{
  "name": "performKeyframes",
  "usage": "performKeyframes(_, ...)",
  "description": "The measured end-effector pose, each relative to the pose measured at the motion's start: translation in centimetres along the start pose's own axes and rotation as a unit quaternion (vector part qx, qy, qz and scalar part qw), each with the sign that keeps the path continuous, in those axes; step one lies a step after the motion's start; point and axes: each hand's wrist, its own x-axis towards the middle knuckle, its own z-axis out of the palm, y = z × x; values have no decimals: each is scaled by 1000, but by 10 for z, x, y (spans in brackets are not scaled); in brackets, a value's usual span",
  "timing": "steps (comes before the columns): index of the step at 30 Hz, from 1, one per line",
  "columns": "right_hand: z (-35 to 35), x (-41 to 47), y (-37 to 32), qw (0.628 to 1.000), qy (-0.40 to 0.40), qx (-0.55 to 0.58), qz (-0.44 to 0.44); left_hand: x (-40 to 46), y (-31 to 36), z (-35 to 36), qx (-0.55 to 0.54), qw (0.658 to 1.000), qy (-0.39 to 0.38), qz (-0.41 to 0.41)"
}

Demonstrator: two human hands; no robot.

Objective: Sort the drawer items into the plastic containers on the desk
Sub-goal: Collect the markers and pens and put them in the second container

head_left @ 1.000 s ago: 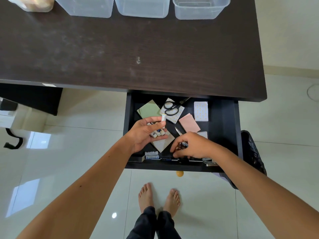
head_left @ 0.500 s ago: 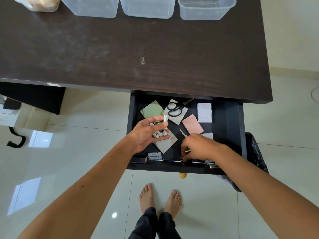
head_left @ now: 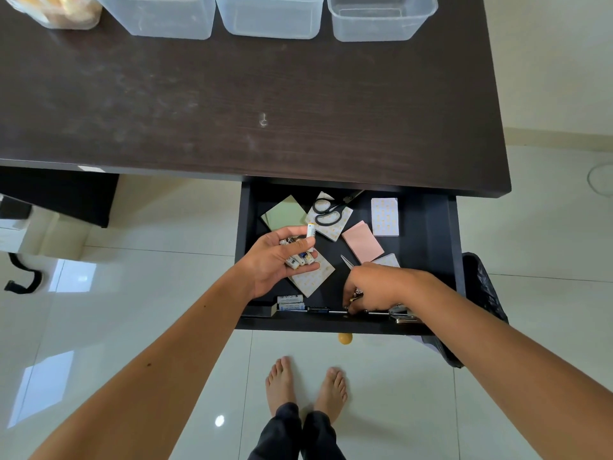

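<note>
The dark drawer [head_left: 428, 234] is pulled out under the desk. My left hand [head_left: 272, 260] hovers over its left half, palm up, cupping several white batteries [head_left: 300, 258]. My right hand [head_left: 374, 287] reaches down to the drawer's front edge and its curled fingers pinch a small dark and gold item [head_left: 355, 296]; I cannot tell what it is. In the drawer lie black scissors [head_left: 326, 212], a green pad [head_left: 285, 212], a pink pad [head_left: 362, 241], patterned pads [head_left: 384, 216] and two more batteries [head_left: 290, 302]. Three clear plastic containers [head_left: 381, 19] stand at the desk's far edge.
A fourth container [head_left: 56, 11] with yellowish contents sits at the desk's far left. Pens and metal clips [head_left: 403, 315] line the drawer's front edge. A black bin bag [head_left: 481, 290] stands right of the drawer. My bare feet [head_left: 305, 383] are on the glossy tile floor.
My right hand has shifted right and toward the drawer's front edge, its fingers closing on a small item. My left hand has stayed in place with its batteries.
</note>
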Motion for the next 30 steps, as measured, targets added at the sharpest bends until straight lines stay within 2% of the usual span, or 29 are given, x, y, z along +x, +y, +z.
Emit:
performKeyframes(7, 8, -5, 7, 1000, 23, 3, -8, -1, -1, 0, -1, 1000, 1, 1)
performKeyframes(11, 3, -13, 15, 994, 27, 101, -38, -3, 1, 2, 2, 1000, -12, -2)
performKeyframes(13, -6, -24, 19, 976, 21, 211, -52, -5, 1, 3, 17, 999, -36, 0)
performKeyframes(16, -16, -40, 32, 917, -6, 397, -50, -7, 1, 3, 43, 996, -83, 3)
performKeyframes(19, -23, -51, 44, 887, -15, 461, -27, -8, -2, 7, 52, 994, -97, -20)
performKeyframes(22, -25, -59, 51, 876, -13, 482, -15, -8, -5, 10, 64, 992, -104, -38)
performKeyframes(26, -25, -63, 56, 903, -5, 430, -7, -5, -8, 13, 94, 991, -89, -38)
performKeyframes(30, -23, -58, 52, 920, -30, 391, 15, -2, -11, 16, 127, 985, -104, -56)
